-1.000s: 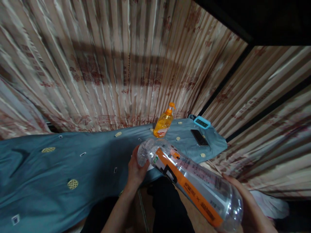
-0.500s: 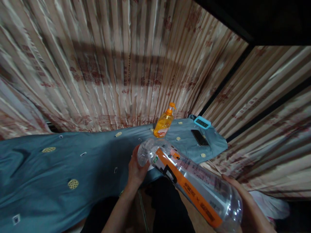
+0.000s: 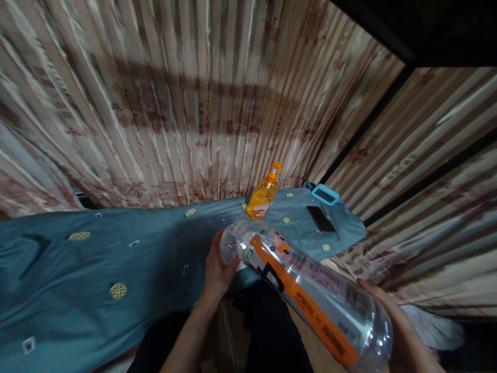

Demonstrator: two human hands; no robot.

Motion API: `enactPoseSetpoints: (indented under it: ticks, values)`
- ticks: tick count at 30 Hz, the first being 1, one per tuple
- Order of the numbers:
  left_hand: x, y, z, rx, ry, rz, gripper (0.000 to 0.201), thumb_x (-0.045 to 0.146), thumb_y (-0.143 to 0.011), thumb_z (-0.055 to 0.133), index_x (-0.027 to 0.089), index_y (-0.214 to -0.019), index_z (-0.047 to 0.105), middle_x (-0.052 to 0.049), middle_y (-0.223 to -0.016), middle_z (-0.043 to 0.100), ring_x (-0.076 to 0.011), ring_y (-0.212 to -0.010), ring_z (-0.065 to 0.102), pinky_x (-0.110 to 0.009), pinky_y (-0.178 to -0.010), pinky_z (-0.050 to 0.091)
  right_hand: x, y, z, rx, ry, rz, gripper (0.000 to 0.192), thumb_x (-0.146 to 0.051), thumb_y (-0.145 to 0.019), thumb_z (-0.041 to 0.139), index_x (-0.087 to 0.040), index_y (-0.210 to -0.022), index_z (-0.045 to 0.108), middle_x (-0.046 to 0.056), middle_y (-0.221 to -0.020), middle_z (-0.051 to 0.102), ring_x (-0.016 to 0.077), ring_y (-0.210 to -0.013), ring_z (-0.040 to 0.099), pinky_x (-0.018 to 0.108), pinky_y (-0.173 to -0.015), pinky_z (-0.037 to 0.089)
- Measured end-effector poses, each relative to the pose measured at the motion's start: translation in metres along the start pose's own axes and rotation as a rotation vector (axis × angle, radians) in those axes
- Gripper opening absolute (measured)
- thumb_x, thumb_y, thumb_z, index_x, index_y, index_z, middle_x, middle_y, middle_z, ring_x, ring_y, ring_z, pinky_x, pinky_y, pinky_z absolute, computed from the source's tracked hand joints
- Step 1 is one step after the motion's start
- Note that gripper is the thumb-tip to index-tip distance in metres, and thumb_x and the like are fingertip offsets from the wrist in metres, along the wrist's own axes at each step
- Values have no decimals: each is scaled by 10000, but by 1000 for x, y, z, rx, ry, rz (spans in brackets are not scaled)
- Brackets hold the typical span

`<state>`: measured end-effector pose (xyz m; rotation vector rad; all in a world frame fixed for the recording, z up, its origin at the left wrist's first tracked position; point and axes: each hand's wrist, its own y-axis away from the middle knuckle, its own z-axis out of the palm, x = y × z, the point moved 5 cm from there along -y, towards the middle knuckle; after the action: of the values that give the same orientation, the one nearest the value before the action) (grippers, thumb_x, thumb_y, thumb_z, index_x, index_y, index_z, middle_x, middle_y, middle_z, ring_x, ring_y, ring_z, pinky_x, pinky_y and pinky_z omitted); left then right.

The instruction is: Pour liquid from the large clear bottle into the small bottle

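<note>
A large clear plastic bottle (image 3: 310, 295) with an orange and grey label lies tilted across my view. Its wide base points toward me at the lower right. My left hand (image 3: 219, 267) is wrapped round the clear rounded end (image 3: 231, 241) beyond the label; whether a cap is there is hidden. At the base, my right hand (image 3: 392, 316) grips the bottle from the right side, its fingers mostly hidden behind the plastic. Just beyond the bottle's far end stands an orange pump bottle (image 3: 262, 199) of yellow-orange liquid, apart from both hands.
A blue-green cloth (image 3: 155, 248) with pineapple prints covers the surface ahead. On its right part lie a dark phone (image 3: 320, 218) and a light-blue framed digital clock (image 3: 325, 195). Pleated patterned curtains (image 3: 174, 103) hang behind and to the right, near dark frame bars (image 3: 367, 122).
The view has shifted slightly. Both hands keep the same hold on the clear bottle, whose base sits marginally farther right in the picture.
</note>
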<state>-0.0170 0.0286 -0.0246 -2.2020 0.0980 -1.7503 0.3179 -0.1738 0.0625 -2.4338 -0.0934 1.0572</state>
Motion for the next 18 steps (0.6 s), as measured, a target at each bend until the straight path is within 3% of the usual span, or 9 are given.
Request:
enactPoseSetpoints:
  ticks: [8, 18]
  values:
    - [-6, 2, 2, -14, 27, -12, 825, 510, -732, 740, 191, -1439, 459, -170, -1376, 686, -351, -1196, 710, -526, -1038, 571, 9, 2, -3, 15, -6, 3, 1040, -405, -611, 916, -308, -1571, 528, 57, -1516, 647, 476, -1302, 653, 461, -867, 704]
    - [-9, 3, 4, 31, 10, 65, 864, 515, -738, 769, 200, -1465, 423, -185, -1443, 629, -366, -1300, 652, -549, -1109, 524, 3, 1, -2, 27, -2, 20, 1059, -422, -588, 940, -323, -1561, 532, 60, -1511, 654, 471, -1294, 664, 436, -856, 705]
